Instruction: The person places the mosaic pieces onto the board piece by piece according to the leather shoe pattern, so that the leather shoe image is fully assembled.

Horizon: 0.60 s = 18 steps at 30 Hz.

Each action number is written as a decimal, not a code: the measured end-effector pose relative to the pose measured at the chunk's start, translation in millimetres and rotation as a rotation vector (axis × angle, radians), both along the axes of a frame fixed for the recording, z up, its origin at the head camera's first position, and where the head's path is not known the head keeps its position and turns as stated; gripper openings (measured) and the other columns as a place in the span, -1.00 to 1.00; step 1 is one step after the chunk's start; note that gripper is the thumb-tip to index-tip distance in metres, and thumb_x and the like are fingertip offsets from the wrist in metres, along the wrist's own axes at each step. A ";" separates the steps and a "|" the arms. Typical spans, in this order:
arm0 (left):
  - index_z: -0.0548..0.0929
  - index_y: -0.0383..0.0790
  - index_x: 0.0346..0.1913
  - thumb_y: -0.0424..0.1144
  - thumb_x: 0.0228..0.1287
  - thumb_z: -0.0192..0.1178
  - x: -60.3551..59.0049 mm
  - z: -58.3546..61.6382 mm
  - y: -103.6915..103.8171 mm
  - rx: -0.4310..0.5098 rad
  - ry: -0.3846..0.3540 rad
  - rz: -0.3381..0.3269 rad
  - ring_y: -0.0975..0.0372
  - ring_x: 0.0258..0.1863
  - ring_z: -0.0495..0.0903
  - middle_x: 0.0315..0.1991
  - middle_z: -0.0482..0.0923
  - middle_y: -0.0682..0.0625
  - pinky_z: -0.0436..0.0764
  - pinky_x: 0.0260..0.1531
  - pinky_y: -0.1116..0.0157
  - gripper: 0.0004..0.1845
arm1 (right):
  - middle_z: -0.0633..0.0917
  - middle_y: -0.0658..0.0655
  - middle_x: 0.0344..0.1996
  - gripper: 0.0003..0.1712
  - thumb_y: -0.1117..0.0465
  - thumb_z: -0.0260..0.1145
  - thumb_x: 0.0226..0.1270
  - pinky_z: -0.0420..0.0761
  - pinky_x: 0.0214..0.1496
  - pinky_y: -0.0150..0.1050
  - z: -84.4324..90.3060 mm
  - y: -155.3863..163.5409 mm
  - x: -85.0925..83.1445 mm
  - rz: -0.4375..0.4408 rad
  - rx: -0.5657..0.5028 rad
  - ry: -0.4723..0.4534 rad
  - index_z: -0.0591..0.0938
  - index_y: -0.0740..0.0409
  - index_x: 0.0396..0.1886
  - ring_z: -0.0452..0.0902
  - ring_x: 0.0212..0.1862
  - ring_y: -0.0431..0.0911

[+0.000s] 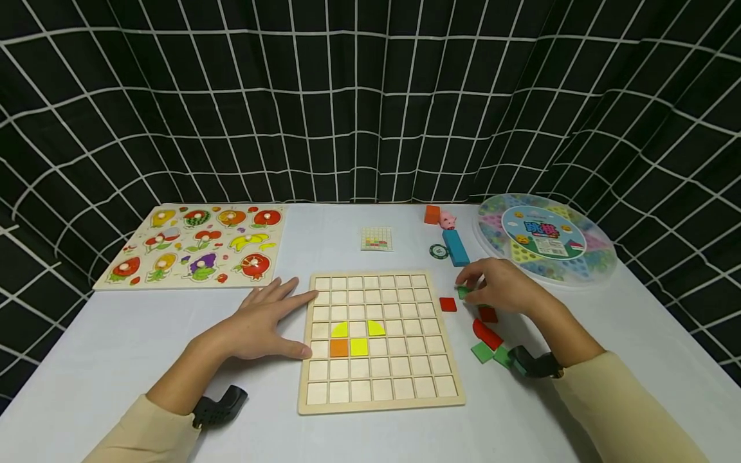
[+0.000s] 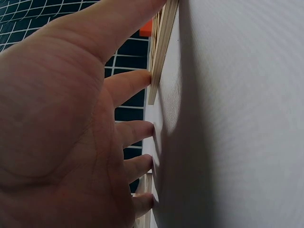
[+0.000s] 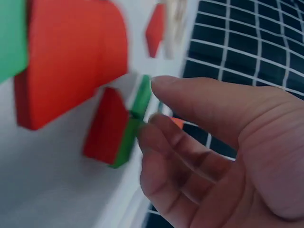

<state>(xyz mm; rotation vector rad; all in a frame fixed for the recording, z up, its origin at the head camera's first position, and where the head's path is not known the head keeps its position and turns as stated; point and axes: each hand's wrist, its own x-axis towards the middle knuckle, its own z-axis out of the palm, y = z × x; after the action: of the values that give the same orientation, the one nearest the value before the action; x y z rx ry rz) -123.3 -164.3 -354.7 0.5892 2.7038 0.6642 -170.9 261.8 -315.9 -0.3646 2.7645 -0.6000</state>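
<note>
Your right hand pinches a small flat green tile, right of centre in the head view, just beside the wooden grid board. Fingers hide most of it; shape and long axis unclear. In the blurred wrist view it stands edge-on. Your left hand lies flat, fingers straight, against the board's left edge.

White table bears grid board, fruit puzzle, seemingly loose blocks

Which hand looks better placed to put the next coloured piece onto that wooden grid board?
Probably the right hand: its fingers already pinch a small green wooden piece among the loose pieces. The left hand lies flat against the square wooden grid board, seemingly steadying its edge.
</note>
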 end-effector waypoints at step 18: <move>0.28 0.16 0.60 0.34 0.01 0.48 -0.8 -0.8 -1.3 -0.006 0.003 0.000 -0.28 0.66 -0.18 0.68 -0.03 -0.24 -0.21 0.55 -0.37 0.08 | 0.66 0.12 -0.34 -0.88 0.30 0.45 0.30 0.57 -0.37 -0.25 7.4 -32.0 2.2 -0.032 -0.149 0.064 0.72 0.17 -0.18 0.50 -0.29 -0.02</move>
<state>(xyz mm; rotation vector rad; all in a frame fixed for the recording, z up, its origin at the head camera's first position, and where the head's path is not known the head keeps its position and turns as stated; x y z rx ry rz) -124.2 -165.6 -355.5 0.5889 2.7082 0.6557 -168.7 229.8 -308.5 -0.3782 2.7986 -0.8186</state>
